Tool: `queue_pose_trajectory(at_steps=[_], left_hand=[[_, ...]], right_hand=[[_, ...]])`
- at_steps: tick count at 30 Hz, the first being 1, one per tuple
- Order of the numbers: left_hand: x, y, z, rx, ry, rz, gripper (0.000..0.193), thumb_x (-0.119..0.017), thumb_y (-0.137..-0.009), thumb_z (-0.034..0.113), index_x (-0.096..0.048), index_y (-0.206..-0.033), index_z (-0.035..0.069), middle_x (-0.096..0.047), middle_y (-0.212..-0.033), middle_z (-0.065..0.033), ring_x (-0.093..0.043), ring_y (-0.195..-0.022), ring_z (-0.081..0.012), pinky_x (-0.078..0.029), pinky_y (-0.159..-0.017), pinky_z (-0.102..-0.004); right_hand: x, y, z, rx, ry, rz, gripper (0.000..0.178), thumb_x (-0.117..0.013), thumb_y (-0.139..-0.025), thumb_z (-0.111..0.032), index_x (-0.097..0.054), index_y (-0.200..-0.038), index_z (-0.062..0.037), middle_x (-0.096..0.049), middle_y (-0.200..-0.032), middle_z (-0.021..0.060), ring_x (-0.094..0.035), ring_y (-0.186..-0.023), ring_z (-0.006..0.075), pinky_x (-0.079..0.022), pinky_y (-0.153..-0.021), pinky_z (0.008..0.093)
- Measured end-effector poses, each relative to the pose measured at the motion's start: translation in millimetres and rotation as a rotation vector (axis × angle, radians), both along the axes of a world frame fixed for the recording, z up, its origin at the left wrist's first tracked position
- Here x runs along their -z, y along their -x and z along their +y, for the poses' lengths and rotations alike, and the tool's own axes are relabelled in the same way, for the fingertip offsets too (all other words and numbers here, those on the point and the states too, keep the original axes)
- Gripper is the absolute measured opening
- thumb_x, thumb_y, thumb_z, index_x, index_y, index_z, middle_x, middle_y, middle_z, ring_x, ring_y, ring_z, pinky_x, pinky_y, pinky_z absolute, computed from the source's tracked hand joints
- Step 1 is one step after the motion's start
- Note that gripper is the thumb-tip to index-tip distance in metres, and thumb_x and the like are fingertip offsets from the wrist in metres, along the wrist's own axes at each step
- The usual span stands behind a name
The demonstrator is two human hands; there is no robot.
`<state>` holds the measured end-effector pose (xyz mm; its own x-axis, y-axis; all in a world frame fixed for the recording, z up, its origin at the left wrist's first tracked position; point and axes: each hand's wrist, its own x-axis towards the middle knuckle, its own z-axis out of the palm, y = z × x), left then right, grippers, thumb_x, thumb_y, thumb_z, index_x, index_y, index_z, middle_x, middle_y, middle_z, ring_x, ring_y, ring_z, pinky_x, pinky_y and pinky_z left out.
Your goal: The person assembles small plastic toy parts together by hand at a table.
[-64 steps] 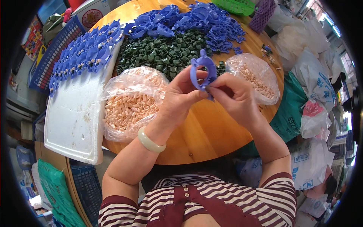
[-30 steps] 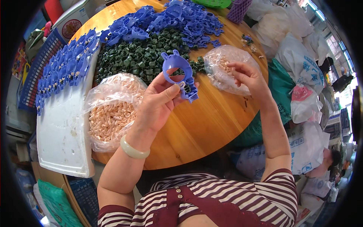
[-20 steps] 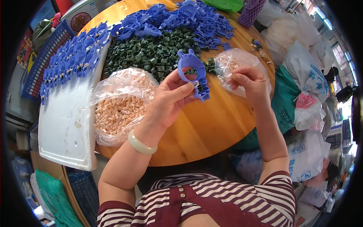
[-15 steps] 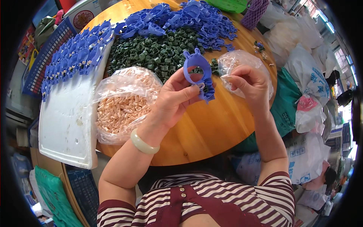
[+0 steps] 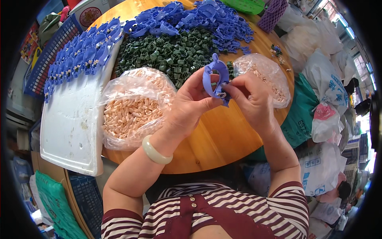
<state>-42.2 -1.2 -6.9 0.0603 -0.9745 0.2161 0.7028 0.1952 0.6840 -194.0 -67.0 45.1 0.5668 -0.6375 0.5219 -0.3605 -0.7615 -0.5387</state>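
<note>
My left hand (image 5: pixel 187 101) is closed around a blue plastic ring-shaped piece (image 5: pixel 207 81) with a rounded knob on top. The piece is held upright above the table and turned partly edge-on. A small whitish part (image 5: pixel 223 95) shows at its lower end, by my left thumb. My right hand (image 5: pixel 254 101) is pinched against the right side of the blue piece; whatever its fingertips hold is hidden. Beyond my hands lies a heap of dark green plastic parts (image 5: pixel 159 53). A clear bag of peach-coloured small parts (image 5: pixel 131 115) lies beside my left forearm.
Behind the green heap are piled blue parts (image 5: pixel 199 18). Rows of blue pieces with small attachments (image 5: pixel 83 57) lie on a white foam board (image 5: pixel 69 131) at left. Another clear bag (image 5: pixel 274 85) sits beyond my right hand. Stuffed plastic bags (image 5: pixel 324 79) crowd the right side.
My right hand has moved left from beside the clear bag to the blue piece. The small white piece it pinched is now out of sight. The blue piece has turned more edge-on.
</note>
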Motion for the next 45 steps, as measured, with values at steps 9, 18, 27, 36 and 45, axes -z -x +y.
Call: queue_pose_trajectory(at_steps=[9, 18, 27, 36, 45], left_hand=[[-1.7, -0.7, 1.7, -0.018, -0.001, -0.032, 0.067, -0.067, -0.077, -0.003, -0.036, -0.136, 0.006, -0.051, -0.122, -0.0056, -0.054, -0.108, -0.0172, -0.051, -0.089, -0.0318], [-1.8, -0.7, 1.6, -0.022, 0.001, -0.076, 0.063, -0.068, -0.077, -0.003, -0.041, -0.133, 0.005, -0.053, -0.119, -0.0056, -0.057, -0.103, -0.0167, -0.053, -0.085, -0.0326], [4.7, -4.5, -3.0, 0.045, 0.021, -0.063, 0.054, -0.067, -0.078, 0.001, -0.046, -0.128, 0.003, -0.057, -0.114, -0.0062, -0.058, -0.101, -0.0166, -0.053, -0.083, -0.0333], [-2.2, -7.3, -0.8, 0.31, -0.148, 0.116, 0.038, -0.06, -0.085, 0.007, -0.05, -0.121, 0.003, -0.061, -0.108, -0.0094, -0.062, -0.094, -0.0181, -0.054, -0.082, -0.0328], [-14.6, 1.1, 3.3, -0.297, -0.065, -0.401, 0.039, -0.066, -0.078, 0.0, -0.051, -0.114, 0.0, -0.056, -0.107, -0.0117, -0.057, -0.097, -0.0196, -0.05, -0.082, -0.0306]], right_hand=[[-2.1, 6.0, -0.1, -0.099, -0.276, -0.091, 0.008, -0.064, -0.082, -0.006, -0.062, -0.087, 0.0001, -0.06, -0.077, 0.0079, -0.059, -0.066, 0.0168, -0.045, -0.058, 0.0273], [8.7, 2.1, -8.1, -0.15, -0.531, -0.287, 0.011, -0.068, -0.081, -0.008, -0.059, -0.078, -0.0031, -0.054, -0.072, -0.0021, -0.047, -0.06, 0.0021, -0.037, -0.053, 0.0185], [10.5, 10.6, -19.7, -0.263, -0.687, -0.203, 0.014, -0.069, -0.081, -0.012, -0.059, -0.085, -0.0037, -0.059, -0.073, -0.0003, -0.049, -0.059, 0.0029, -0.037, -0.052, 0.017], [2.0, 2.8, -33.6, -0.216, -0.835, -0.305, 0.029, -0.059, -0.089, -0.031, -0.059, -0.102, -0.0048, -0.061, -0.075, 0.0003, -0.052, -0.056, 0.0048, -0.039, -0.048, 0.0175], [26.2, 6.0, -56.4, -0.19, -0.793, -0.241, 0.024, -0.057, -0.09, -0.03, -0.06, -0.09, -0.0067, -0.062, -0.066, -0.0006, -0.053, -0.049, 0.0041, -0.04, -0.043, 0.0173]])
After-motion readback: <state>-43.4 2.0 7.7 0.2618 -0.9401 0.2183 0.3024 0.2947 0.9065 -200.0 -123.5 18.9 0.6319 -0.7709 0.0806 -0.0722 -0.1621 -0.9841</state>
